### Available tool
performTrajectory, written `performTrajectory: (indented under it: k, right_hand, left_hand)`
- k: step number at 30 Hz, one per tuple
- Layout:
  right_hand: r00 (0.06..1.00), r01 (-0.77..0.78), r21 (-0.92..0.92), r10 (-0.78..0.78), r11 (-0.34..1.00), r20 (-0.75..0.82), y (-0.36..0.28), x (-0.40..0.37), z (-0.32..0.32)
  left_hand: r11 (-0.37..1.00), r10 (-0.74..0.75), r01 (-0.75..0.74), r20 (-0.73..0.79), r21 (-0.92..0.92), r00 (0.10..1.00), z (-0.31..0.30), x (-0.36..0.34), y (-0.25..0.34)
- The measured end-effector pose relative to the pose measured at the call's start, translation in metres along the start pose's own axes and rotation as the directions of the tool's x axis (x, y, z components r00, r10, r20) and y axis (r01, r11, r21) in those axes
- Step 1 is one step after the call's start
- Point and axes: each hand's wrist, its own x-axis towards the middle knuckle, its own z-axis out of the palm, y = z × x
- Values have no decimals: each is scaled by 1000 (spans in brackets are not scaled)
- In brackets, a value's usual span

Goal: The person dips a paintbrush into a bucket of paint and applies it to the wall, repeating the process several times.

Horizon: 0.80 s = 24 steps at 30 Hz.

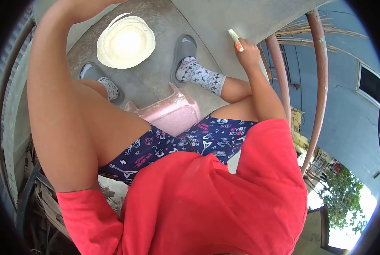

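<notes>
Pink stool (173, 114) between the legs, behind the pale bowl (106, 46).

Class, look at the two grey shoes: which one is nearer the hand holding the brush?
The right foot's shoe. It is plainly closer to the right hand gripping the paintbrush; the left foot's shoe is much farther away.

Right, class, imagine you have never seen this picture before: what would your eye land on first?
Probably the bright red shirt, filling the lower middle. Next, the glaring pale, bowl-like thing on the floor, upper left, beyond the grey shoes. Then the right hand, upper right, gripping what looks like a paintbrush with an orange-red patch.
</notes>
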Motion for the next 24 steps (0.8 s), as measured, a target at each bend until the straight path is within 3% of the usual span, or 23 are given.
performTrajectory:
  k: [2,3,4,6,8,12,14,15,16,20,22,23,24]
  right_hand:
    - [990,-70,13,71,997,-120,8,7,-42]
    - [968,-48,67,63,997,-243,10,12,-63]
    - [969,-51,13,52,999,-241,10,16,-87]
    - [892,38,101,12,994,-451,10,17,-99]
    - [888,71,153,7,986,-459,-4,13,-95]
    - [1000,9,105,-7,994,-23,-20,-8,-15]
    - [999,-35,48,36,998,-4,-7,-4,-11]
    - [997,-69,-3,69,998,26,-1,-4,-11]
    - [998,-57,16,58,998,-37,6,-2,-23]
    - [956,-13,45,25,999,-291,19,18,-104]
    - [912,-35,103,74,994,-404,14,20,-122]
    - [910,-4,102,46,995,-411,9,20,-122]
    - [907,27,99,17,995,-422,3,19,-118]
  left_hand:
    - [986,-105,123,154,-109,982,-3,11,-5]
    - [989,-135,140,119,-40,984,-3,11,0]
    - [988,-140,146,128,-42,982,-3,12,2]
    - [981,-176,185,133,-52,975,-3,15,3]
    - [985,-146,157,135,-75,980,-2,13,-2]
    - [980,-164,177,140,-89,977,-7,6,8]
    - [977,-146,165,142,-138,979,12,18,-16]
    - [981,-52,74,123,-181,991,30,29,-38]
    - [974,38,-13,107,-226,994,41,33,-50]
    - [961,24,-11,44,-275,999,29,29,-44]
    - [984,-143,152,94,-91,985,-6,5,1]
    - [988,-153,153,-6,16,988,0,-3,9]
    - [987,-157,157,-8,11,988,-1,-4,8]
